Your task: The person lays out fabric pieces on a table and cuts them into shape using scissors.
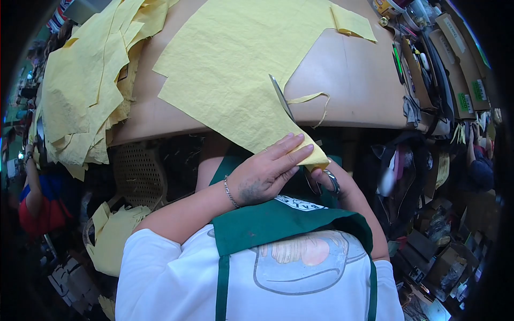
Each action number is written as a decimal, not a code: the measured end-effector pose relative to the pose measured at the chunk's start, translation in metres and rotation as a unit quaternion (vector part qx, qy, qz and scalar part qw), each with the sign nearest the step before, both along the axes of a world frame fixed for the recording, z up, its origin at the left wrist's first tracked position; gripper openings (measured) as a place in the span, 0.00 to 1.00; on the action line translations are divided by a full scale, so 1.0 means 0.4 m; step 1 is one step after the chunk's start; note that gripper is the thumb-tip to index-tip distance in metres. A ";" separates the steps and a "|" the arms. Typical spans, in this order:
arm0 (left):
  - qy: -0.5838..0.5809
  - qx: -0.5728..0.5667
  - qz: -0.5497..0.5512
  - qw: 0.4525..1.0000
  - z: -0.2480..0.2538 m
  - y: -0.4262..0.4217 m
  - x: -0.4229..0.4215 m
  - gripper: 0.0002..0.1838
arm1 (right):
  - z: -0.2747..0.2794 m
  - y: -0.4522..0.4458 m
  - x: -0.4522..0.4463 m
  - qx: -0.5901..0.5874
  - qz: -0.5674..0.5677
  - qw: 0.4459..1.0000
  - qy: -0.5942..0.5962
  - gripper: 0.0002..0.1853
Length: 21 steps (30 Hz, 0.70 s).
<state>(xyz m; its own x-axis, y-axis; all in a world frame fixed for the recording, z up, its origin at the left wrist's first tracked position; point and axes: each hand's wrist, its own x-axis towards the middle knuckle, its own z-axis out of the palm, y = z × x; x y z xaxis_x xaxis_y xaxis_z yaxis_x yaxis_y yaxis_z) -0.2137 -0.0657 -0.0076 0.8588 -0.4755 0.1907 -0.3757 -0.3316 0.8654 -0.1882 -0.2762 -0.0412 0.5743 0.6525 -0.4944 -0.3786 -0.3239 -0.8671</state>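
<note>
A large sheet of yellow fabric (230,59) lies across the table and hangs over its front edge. My left hand (267,170) holds the sheet's near corner, its fingers over the cloth and its thumb partly hidden. Beside it, my right hand (324,172) grips the scissors (282,99) by their dark handles; the cloth's folded corner hides part of this hand. The scissors' long blade shows above the fabric, pointing away from me along the right edge. A thin yellow strip (308,98) curls just right of the blade.
Layered yellow pieces (80,91) overhang the table (348,80) at left. A small folded piece (353,23) lies at the back right, near pens and boxes (452,64). Below left is a perforated chair (136,174). Other people (45,200) show at both sides.
</note>
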 end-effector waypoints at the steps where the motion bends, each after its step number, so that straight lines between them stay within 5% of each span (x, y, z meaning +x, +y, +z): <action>1: 0.001 -0.002 0.000 1.000 0.000 0.000 0.000 0.21 | 0.001 0.001 0.000 0.000 -0.004 1.000 -0.009 0.36; 7: 0.014 -0.031 -0.006 0.999 0.002 0.001 0.005 0.21 | -0.014 0.004 -0.011 -0.065 -0.021 0.996 -0.055 0.19; 10: 0.026 -0.049 -0.010 0.998 0.013 0.000 0.007 0.21 | 0.021 0.018 -0.007 -0.150 -0.029 0.988 0.020 0.12; 21: 0.061 -0.114 -0.029 0.991 0.030 -0.013 0.020 0.20 | 0.015 -0.007 -0.037 -0.136 -0.083 0.986 -0.041 0.11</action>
<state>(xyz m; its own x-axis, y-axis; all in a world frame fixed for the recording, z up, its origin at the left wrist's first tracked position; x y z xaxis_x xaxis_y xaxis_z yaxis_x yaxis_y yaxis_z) -0.2055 -0.0708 0.0044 0.8543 -0.4819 0.1945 -0.2757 -0.1029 0.9557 -0.2028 -0.2789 -0.0354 0.7080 0.3947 -0.5856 -0.3782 -0.4883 -0.7865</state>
